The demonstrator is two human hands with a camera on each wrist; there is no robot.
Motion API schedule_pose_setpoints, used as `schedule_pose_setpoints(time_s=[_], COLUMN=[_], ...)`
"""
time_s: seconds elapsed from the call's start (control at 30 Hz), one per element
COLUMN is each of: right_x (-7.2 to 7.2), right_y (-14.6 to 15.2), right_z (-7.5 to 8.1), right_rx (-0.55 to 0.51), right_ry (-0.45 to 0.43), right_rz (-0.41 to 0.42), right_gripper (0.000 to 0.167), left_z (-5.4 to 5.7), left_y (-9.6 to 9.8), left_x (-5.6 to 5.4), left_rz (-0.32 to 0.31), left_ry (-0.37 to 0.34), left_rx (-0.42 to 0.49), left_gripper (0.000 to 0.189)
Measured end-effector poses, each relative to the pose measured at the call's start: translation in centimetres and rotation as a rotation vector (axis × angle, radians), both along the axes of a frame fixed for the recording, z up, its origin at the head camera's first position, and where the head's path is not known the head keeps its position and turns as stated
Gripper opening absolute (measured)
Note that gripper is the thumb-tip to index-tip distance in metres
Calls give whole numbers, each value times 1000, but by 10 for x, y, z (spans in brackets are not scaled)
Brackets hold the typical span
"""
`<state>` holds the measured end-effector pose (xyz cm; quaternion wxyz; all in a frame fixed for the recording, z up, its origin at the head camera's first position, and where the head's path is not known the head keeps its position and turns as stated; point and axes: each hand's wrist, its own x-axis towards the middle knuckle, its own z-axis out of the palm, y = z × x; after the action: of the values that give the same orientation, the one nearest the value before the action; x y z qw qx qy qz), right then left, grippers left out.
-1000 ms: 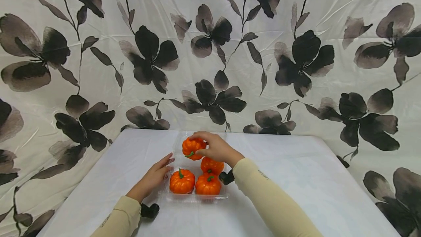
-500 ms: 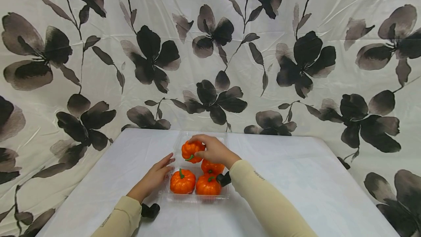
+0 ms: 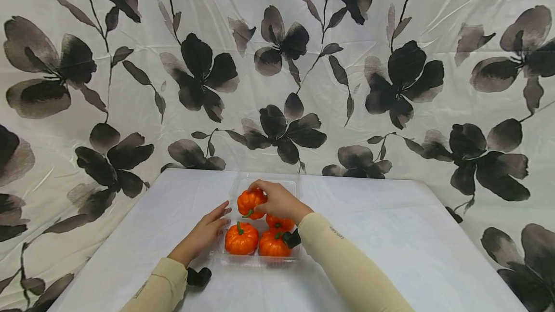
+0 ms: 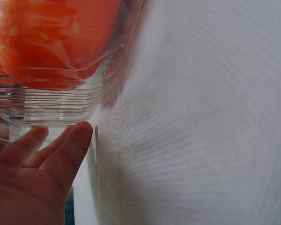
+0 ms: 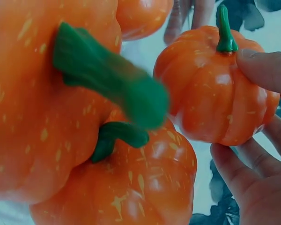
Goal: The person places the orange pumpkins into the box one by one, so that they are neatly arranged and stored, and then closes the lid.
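Note:
My right hand [image 3: 282, 201] holds a small orange toy pumpkin [image 3: 250, 202] with a green stem. Thumb and fingers grip it from opposite sides, plainest in the right wrist view, over the back left part of a clear plastic container [image 3: 260, 261]. Inside stand a front left pumpkin [image 3: 241, 240], a front right pumpkin [image 3: 272, 244] and a back right pumpkin [image 3: 277, 222], the latter two partly covered by my right hand or wrist camera. My left hand [image 3: 203, 234] lies along the container's left side, its extended fingertips [image 4: 82, 129] at the ribbed wall [image 4: 51, 101].
A white cloth covers the table [image 3: 368, 240] beneath the container. Behind it hangs a pale curtain [image 3: 338, 134] with dark flowers. A black wrist camera [image 3: 198, 277] sits by the left cuff; another wrist camera [image 3: 292, 239] overlaps the front right pumpkin.
My right hand has shifted slightly left and nearer with the pumpkin in its grip. Its wrist camera now covers more of the front right pumpkin. The left hand keeps its place.

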<state>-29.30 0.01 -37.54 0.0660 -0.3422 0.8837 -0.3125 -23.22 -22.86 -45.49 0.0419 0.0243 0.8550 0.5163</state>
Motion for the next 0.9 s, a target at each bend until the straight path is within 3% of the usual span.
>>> schedule_pose_setpoints(time_s=[0.43, 0.9], right_x=[3, 3], right_y=[-7, -15], right_z=[-5, -9], right_rx=[62, 145], right_ry=[49, 91], right_rz=[46, 30], right_gripper=[41, 43], left_z=[-2, 1], left_y=[0, 1], left_x=[-1, 1], left_rz=[12, 4], left_ry=[12, -7], left_rx=[8, 17], left_gripper=[57, 58])
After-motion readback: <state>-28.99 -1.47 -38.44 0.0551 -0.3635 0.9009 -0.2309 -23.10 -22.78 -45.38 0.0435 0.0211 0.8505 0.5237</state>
